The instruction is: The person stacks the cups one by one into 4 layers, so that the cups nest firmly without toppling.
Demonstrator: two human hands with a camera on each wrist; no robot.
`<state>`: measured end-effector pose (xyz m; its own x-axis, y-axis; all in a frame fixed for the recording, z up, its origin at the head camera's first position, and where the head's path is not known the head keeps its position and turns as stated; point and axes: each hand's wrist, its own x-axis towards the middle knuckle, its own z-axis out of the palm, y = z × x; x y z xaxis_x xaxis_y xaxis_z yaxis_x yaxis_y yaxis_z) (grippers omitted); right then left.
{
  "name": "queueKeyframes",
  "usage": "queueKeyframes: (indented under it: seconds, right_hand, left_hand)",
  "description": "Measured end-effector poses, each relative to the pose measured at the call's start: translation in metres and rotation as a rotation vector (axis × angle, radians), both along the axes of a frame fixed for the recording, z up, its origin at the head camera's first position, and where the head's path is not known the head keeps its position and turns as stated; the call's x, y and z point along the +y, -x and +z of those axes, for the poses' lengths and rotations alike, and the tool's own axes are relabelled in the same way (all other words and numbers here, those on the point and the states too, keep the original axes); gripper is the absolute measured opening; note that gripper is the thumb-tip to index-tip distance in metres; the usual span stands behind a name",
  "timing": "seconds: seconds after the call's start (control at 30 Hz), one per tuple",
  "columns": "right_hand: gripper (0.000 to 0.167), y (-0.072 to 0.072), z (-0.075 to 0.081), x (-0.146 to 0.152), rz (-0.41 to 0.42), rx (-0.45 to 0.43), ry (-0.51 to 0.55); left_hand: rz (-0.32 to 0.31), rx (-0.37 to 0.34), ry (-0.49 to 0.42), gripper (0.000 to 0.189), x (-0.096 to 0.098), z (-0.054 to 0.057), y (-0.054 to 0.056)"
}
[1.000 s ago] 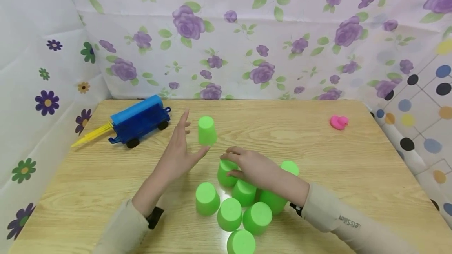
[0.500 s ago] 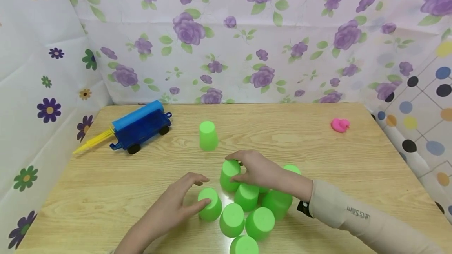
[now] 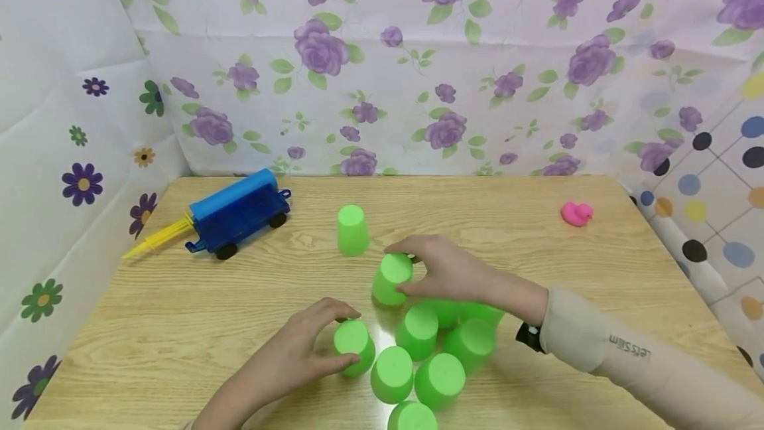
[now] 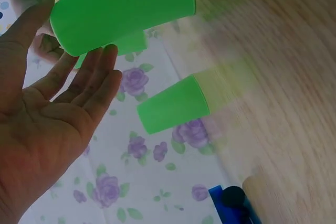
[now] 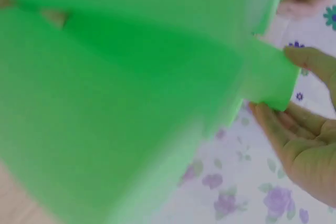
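Observation:
Upside-down green plastic cups crowd the front middle of the table. My right hand [image 3: 453, 271] holds one green cup [image 3: 390, 284] between thumb and fingers at the back of the group; the right wrist view shows the same pinch on that cup [image 5: 273, 74]. To the left, my left hand [image 3: 289, 350] has thumb and fingers round another cup [image 3: 353, 344]. In the left wrist view its fingertips touch the side of this cup [image 4: 126, 11] near the base. A lone cup [image 3: 352, 234] stands farther back. Close cups fill much of the right wrist view, blurred.
A blue toy cart [image 3: 239, 214] with a yellow pointed piece [image 3: 160, 236] lies at the back left. A small pink duck [image 3: 576, 213] sits at the back right. Flowered cloth [image 3: 382, 85] hangs behind the wooden table [image 3: 507, 217].
My left hand has come back from beside the lone cup to the front-left cup and taken hold of it. My right hand has shifted its cup slightly back and right, away from the cluster.

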<state>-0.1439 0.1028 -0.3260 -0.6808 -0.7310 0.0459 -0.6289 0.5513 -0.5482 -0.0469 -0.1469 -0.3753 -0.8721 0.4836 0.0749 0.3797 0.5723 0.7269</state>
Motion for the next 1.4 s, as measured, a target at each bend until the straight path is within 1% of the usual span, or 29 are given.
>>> queueKeyframes:
  seconds: [0.13,0.2,0.3,0.4,0.47,0.57,0.63,0.73,0.87,1.03,1.13,1.3,1.4]
  right_hand:
    - [0.054,0.019,0.007,0.011,0.013,-0.017,0.019]
    - [0.055,0.031,0.009,0.018,0.001,-0.045,0.039]
    - [0.054,0.049,0.008,0.026,-0.025,-0.079,0.069]
    - [0.054,0.066,0.003,0.028,-0.040,-0.095,0.074]
    - [0.055,0.076,-0.003,0.024,-0.033,-0.110,0.067]
    - [0.057,0.090,-0.011,0.019,-0.024,-0.119,0.050]
    - [0.057,0.099,-0.016,0.017,-0.030,-0.117,0.036]
    - [0.057,0.109,-0.022,0.016,-0.043,-0.111,0.006]
    - [0.058,0.116,-0.028,0.009,-0.031,-0.139,-0.019]
    - [0.059,0.119,-0.033,0.000,0.009,-0.163,-0.003]
    - [0.058,0.118,-0.036,-0.005,0.021,-0.144,0.003]
    - [0.057,0.119,-0.039,-0.007,0.014,-0.091,0.028]
    - [0.057,0.120,-0.041,-0.008,0.017,-0.101,0.039]
  left_hand:
    - [-0.019,0.013,-0.023,0.043,-0.002,-0.003,0.004]
    - [-0.026,0.020,-0.021,0.043,-0.002,-0.004,0.006]
    - [-0.054,0.007,-0.030,0.042,-0.002,-0.003,0.010]
    - [-0.079,-0.007,-0.010,0.041,-0.001,0.002,0.012]
    - [-0.082,-0.012,0.021,0.041,-0.001,0.006,0.011]
    - [-0.070,-0.025,0.067,0.042,0.002,0.012,0.012]
    - [-0.057,-0.041,0.082,0.043,0.005,0.016,0.013]
    - [-0.044,-0.065,0.112,0.042,0.011,0.020,0.016]
    - [-0.043,-0.088,0.163,0.042,0.015,0.025,0.018]
    - [-0.056,-0.070,0.215,0.043,0.021,0.030,0.018]
    - [-0.049,-0.063,0.244,0.041,0.022,0.032,0.016]
    - [-0.032,-0.068,0.275,0.040,0.025,0.036,0.017]
    - [-0.037,-0.060,0.271,0.040,0.025,0.037,0.016]
